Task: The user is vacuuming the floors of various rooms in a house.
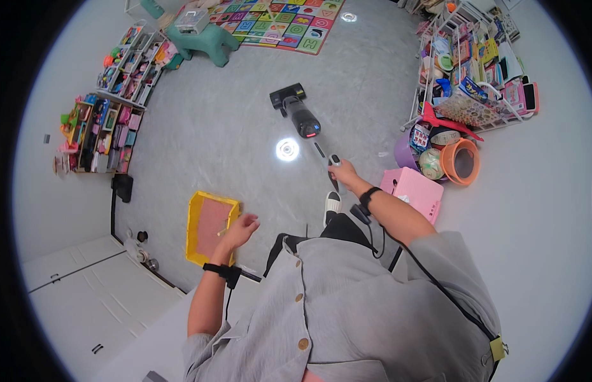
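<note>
My right hand (343, 173) is closed around the handle of a black and grey upright floor cleaner (301, 117). Its wide dark head rests on the grey floor ahead of me, tilted away, and a blue and a red light show on its body. My left hand (243, 229) holds nothing; its fingers are slightly bent and apart. It hangs over the right edge of a yellow plastic bin (194, 229) that has a reddish bottom. Black bands with small devices and cables are on both wrists.
A pink box (415, 188), a purple tub (405, 150) with balls and an orange basket (473, 162) stand at right, below a packed white rack (508, 112). Toy shelves (119, 95) line the left wall. A green stool (203, 40) and an alphabet mat (296, 31) are far ahead.
</note>
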The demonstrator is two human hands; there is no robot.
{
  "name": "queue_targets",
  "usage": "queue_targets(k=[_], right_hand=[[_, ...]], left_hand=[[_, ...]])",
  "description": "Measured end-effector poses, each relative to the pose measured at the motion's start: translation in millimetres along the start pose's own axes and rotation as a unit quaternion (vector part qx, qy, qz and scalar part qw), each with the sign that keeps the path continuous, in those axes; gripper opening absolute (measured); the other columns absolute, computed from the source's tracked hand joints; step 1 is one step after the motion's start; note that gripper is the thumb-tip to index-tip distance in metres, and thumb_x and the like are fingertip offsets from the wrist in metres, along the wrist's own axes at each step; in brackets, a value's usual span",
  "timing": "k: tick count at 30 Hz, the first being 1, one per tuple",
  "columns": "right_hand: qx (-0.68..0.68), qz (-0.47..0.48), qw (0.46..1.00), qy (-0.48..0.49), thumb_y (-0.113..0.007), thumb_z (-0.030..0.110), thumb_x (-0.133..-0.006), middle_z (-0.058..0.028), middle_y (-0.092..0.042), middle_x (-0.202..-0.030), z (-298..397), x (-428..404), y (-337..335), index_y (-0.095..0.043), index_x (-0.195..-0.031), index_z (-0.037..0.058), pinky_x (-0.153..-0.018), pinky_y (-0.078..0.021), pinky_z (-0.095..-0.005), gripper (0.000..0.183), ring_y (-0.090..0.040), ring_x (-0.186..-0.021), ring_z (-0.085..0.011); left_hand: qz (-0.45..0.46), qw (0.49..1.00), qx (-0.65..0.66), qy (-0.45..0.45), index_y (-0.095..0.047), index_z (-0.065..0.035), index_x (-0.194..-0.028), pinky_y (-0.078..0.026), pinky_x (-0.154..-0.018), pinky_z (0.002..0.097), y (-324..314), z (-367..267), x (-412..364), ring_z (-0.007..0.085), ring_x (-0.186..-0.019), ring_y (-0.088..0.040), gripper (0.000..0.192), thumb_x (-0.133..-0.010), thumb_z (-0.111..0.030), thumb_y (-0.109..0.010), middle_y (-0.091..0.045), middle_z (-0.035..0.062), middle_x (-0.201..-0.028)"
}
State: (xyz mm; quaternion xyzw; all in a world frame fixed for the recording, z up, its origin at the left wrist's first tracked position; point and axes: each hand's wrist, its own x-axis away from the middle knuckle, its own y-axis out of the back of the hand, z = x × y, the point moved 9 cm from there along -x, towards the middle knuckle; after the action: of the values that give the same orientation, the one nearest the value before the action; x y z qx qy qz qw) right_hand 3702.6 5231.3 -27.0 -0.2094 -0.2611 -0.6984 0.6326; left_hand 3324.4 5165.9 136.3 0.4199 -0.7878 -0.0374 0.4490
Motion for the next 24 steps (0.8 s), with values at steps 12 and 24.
queue_targets(k=[12, 24], right_hand=[[0.245, -0.09, 0.965, 0.02, -0.069, 0.024, -0.076, -0.0268, -0.063, -0.102, -32.6, 87.9, 88.4, -0.055, -0.112, 0.0004, -0.084, -0.0484, -0.0454, 0.046, -0.06, -0.098, -0.0428], [0.023, -0.112, 0.951, -0.287, -0.069, 0.02, -0.079, -0.0092, -0.059, -0.061, 20.1, 308.7, 22.7, -0.061, -0.075, -0.0003, -0.053, -0.0444, -0.0344, 0.022, -0.056, -0.052, -0.0206]], left_hand=[[0.115, 0.992, -0.033, 0.04, -0.056, 0.0004, -0.119, -0.047, -0.091, 0.034, 32.3, -54.1, -79.0, 0.0241, -0.104, -0.062, 0.037, -0.091, -0.023, -0.058, -0.066, 0.0142, -0.107], [0.242, 0.961, -0.097, -0.098, -0.062, 0.0012, -0.106, -0.05, -0.074, 0.0318, 32.3, -53.6, -223.6, 0.0196, -0.079, -0.063, 0.033, -0.088, -0.026, -0.06, -0.068, 0.0114, -0.086]])
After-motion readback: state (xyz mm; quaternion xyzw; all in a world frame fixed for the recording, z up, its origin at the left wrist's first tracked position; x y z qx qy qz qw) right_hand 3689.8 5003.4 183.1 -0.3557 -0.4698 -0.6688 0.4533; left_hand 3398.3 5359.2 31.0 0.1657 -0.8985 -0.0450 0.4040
